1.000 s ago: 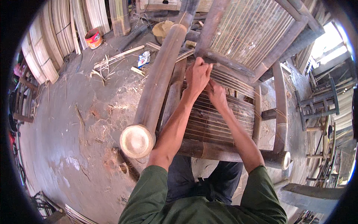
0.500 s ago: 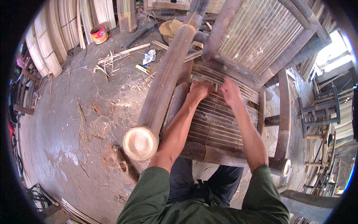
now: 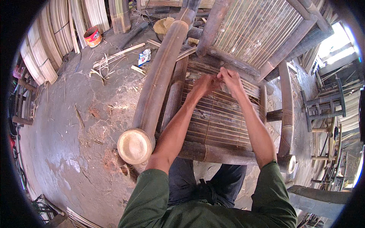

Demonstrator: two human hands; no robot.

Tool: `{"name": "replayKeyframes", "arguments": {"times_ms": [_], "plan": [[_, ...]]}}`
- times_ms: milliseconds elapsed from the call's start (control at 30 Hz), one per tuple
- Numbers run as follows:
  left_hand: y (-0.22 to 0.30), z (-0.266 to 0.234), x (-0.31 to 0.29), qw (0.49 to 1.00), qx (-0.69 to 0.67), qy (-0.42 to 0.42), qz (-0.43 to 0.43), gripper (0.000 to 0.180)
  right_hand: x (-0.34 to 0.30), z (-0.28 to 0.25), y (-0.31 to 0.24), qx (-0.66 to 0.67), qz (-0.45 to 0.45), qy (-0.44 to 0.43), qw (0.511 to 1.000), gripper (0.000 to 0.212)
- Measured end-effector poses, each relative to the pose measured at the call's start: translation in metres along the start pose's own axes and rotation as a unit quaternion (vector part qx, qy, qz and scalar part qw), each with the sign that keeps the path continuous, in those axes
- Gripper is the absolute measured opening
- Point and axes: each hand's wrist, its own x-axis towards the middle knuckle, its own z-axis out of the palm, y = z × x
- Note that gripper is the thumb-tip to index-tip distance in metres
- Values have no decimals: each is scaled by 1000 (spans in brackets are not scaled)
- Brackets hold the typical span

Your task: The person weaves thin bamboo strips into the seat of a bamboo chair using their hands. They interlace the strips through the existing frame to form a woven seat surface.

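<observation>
A bamboo chair [image 3: 152, 87] stands in front of me, its seat [image 3: 218, 125] made of narrow slats with thin cords running across them. Over the far part of that seat, my left hand [image 3: 205, 84] is closed, with its fingers partly blurred. Close against it, my right hand [image 3: 230, 80] has its fingers bent together as in a pinch. Whatever lies between the fingertips is too small to make out. Behind both hands rises the slatted backrest [image 3: 258, 32]. The thick left armrest ends near me in a pale cut face [image 3: 134, 146].
Bundles of bamboo strips [image 3: 53, 34] lean at the far left beside a red and yellow tin [image 3: 92, 37]. Offcuts [image 3: 118, 55] and a crumpled blue-white packet [image 3: 144, 57] lie on the floor. At right are the other armrest [image 3: 286, 110] and more bamboo furniture [image 3: 325, 102].
My hands have come closer together, the right one turning inward to the left one. The whole scene has shifted slightly left in view.
</observation>
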Motion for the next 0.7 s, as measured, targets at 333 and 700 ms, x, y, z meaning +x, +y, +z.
{"name": "replayKeyframes", "arguments": {"times_ms": [333, 700], "plan": [[-11, 2, 8, 994, -5, 91, 55, 25, -46, -7, 27, -138, -116, -29, 983, 20], [-12, -2, 7, 997, 14, 65, 48, 23, -49, 8, 32, -125, -170, 2, 978, 17]]}}
